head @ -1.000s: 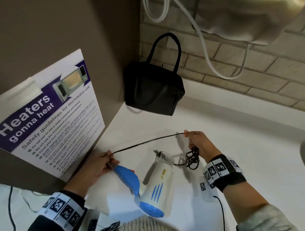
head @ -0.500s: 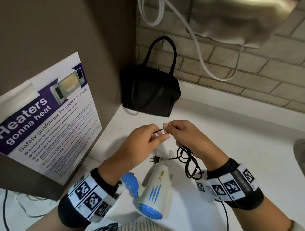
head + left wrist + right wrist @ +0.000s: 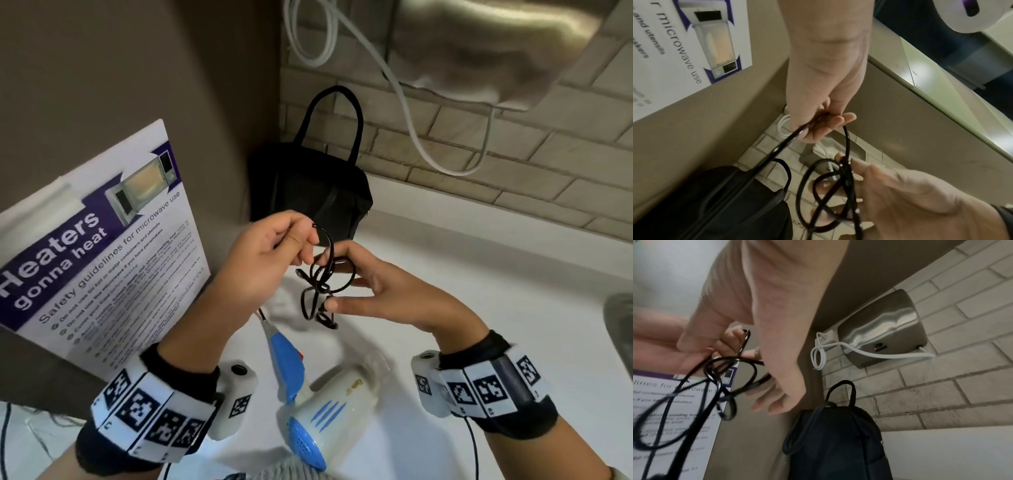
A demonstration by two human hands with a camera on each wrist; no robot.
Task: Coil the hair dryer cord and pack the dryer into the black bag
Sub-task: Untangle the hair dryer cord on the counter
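The white and blue hair dryer [image 3: 325, 407] lies on the white counter [image 3: 479, 274] near me, its blue handle pointing away. Its black cord [image 3: 320, 284] rises from the handle end into several loose loops held above the counter. My left hand [image 3: 305, 240] pinches a stretch of cord [image 3: 781, 149] at the top of the loops. My right hand [image 3: 339, 284] holds the bundled loops [image 3: 828, 194] between thumb and fingers [image 3: 774, 395]. The black bag [image 3: 308, 192] stands in the back corner with its handles up, just beyond both hands.
A microwave safety poster [image 3: 102, 246] leans on the brown wall at the left. A steel hand dryer [image 3: 884, 331] with a white cable [image 3: 404, 102] hangs on the brick wall above the bag. A sink rim [image 3: 620, 329] shows at the right edge.
My left hand left the dryer's handle end, where it held the cord stretched out, and came up to my right hand. Both hands rose, and the coil has gained a loop.
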